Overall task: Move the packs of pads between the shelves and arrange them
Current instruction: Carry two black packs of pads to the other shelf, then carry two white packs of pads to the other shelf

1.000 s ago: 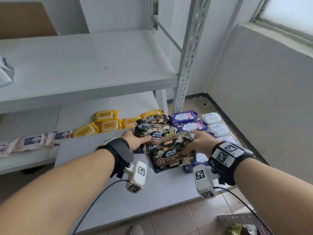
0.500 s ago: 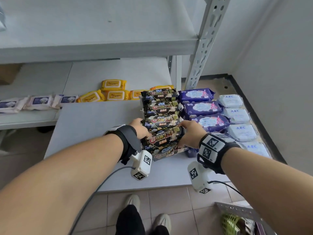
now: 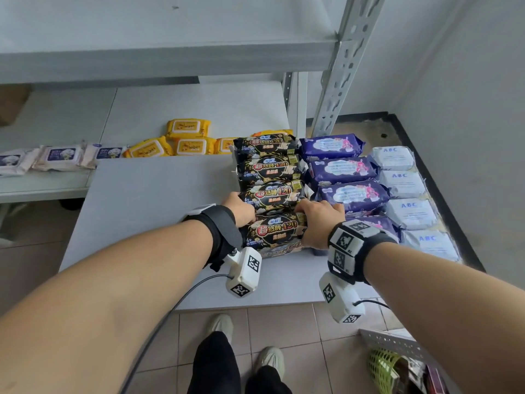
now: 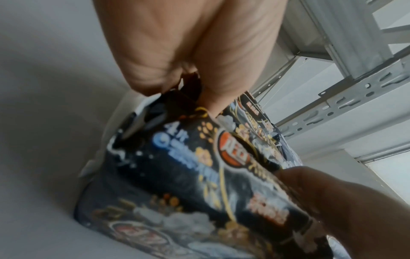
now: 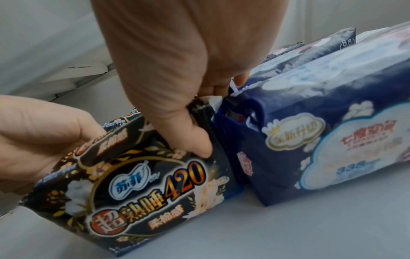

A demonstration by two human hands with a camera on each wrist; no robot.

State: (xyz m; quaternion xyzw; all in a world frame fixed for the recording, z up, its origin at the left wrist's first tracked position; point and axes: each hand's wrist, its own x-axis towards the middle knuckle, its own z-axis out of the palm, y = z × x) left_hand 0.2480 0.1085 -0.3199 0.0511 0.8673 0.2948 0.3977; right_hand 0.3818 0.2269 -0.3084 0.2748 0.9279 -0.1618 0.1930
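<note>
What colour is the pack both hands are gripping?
The pack is black with gold flowers and orange "420" lettering, clearest in the right wrist view.

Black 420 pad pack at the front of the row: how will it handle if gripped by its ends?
The black glossy pad pack probably squashes: its film creases under the right hand. Its glossy wrap is likely slippery. Its boxy, flat-sided shape should not roll.
</note>
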